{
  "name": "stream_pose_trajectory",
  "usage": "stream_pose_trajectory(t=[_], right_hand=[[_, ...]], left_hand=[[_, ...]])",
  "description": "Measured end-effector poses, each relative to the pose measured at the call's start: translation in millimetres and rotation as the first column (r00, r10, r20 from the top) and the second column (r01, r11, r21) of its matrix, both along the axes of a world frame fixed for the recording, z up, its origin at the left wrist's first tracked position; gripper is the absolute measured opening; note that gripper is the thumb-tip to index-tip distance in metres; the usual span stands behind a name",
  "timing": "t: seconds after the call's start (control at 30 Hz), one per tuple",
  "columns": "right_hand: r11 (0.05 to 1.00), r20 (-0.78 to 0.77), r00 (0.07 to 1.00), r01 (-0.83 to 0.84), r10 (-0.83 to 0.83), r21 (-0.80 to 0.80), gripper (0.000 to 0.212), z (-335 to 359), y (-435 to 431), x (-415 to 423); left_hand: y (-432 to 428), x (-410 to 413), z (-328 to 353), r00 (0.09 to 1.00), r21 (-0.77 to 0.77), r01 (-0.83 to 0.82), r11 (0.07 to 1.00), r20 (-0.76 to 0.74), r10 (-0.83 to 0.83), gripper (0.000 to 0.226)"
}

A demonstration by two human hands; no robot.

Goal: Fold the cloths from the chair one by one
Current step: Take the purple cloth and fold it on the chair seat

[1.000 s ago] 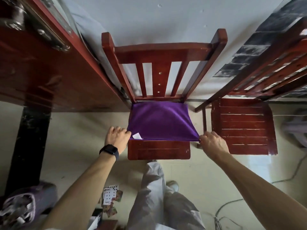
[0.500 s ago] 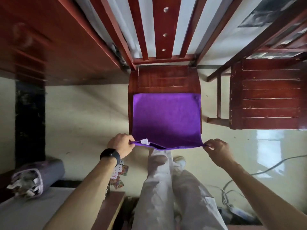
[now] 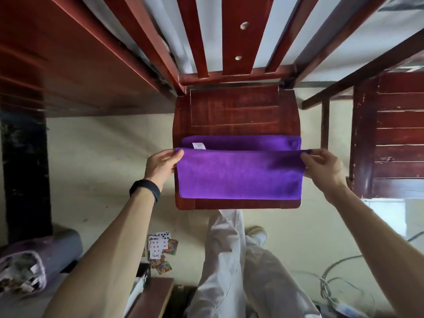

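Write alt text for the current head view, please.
A rectangular purple cloth lies half folded on a dark red wooden chair seat; the left hand and the right hand each pinch an end of its upper layer's far edge. A white label shows on the lower layer, and playing cards lie on the floor below.

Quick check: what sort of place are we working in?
Likely a lived-in room at home: the purple cloth lies on a wooden chair beside a wooden table, with playing cards and loose cables on the floor.
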State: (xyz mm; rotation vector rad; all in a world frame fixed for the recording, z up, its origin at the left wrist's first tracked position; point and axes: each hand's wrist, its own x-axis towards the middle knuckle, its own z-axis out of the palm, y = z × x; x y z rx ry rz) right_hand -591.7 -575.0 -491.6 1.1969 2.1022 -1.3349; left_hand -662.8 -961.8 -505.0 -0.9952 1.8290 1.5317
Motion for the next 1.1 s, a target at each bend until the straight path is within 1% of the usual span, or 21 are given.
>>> stream_pose_trajectory(t=[0.13,0.2,0.33,0.43,0.53,0.6,0.73,0.8,0.9,0.93,1.0,1.03,1.07,1.1], right_hand=[[0.998,0.007,0.998,0.056,-0.056,0.023,0.01,-19.2,-0.4,-22.4],[0.997,0.011,0.998,0.064,-0.065,0.04,0.003,-25.4,0.0,-28.9],[0.991,0.038,0.998,0.043,-0.048,0.124,0.004,-34.4,-1.0,-37.5],[0.978,0.05,0.999,-0.016,0.006,0.206,0.015,-41.8,-1.7,-42.8],[0.966,0.058,0.997,-0.064,0.051,0.252,0.022,-50.4,-2.0,-45.8],[0.951,0.075,0.994,-0.099,0.08,0.293,0.024,-55.2,-2.7,-46.2],[0.921,0.066,0.993,-0.112,0.094,0.373,0.023,-61.2,-7.7,-45.9],[0.91,0.048,0.995,-0.101,0.09,0.401,0.021,-64.2,-11.3,-45.1],[0.895,0.03,0.997,-0.077,0.071,0.439,0.022,-68.5,-16.9,-43.3],[0.894,0.023,0.997,-0.07,0.067,0.443,0.022,-68.8,-19.2,-42.1],[0.887,-0.008,0.998,-0.052,0.063,0.458,0.026,-67.3,-26.2,-36.8],[0.866,-0.033,0.997,-0.046,0.072,0.497,0.031,-65.7,-30.8,-32.1],[0.824,-0.06,0.993,-0.053,0.105,0.565,0.037,-63.4,-36.9,-25.9],[0.768,-0.08,0.982,-0.083,0.172,0.635,0.041,-60.3,-45.1,-19.2]], left_hand=[[4.4,-20.9,-18.1,0.999,-0.045,-0.009,0.999,-0.035,0.007,0.022],[4.5,-27.4,-24.5,0.999,-0.083,0.014,0.996,-0.035,-0.017,0.021],[7.0,-35.2,-35.6,0.994,-0.195,0.096,0.976,-0.032,-0.104,0.022],[8.7,-38.5,-41.8,0.978,-0.335,0.177,0.925,-0.045,-0.203,0.016],[8.4,-40.4,-48.0,0.961,-0.423,0.229,0.877,-0.046,-0.273,0.016],[9.8,-41.7,-51.0,0.952,-0.462,0.252,0.85,-0.037,-0.303,0.017],[15.7,-44.8,-55.3,0.932,-0.549,0.297,0.782,-0.012,-0.362,0.016],[18.1,-43.8,-54.9,0.911,-0.598,0.331,0.73,0.0,-0.413,0.017],[23.7,-38.0,-51.3,0.838,-0.705,0.418,0.573,0.055,-0.543,0.016],[26.7,-35.8,-49.3,0.824,-0.733,0.421,0.534,0.062,-0.564,0.017],[33.0,-30.3,-43.9,0.804,-0.777,0.394,0.49,0.033,-0.593,0.023],[35.1,-25.7,-42.6,0.772,-0.813,0.373,0.447,0.005,-0.636,0.03],[37.5,-20.1,-42.4,0.72,-0.858,0.343,0.382,-0.021,-0.694,0.036],[40.0,-12.9,-42.9,0.658,-0.899,0.296,0.322,-0.053,-0.751,0.042]])
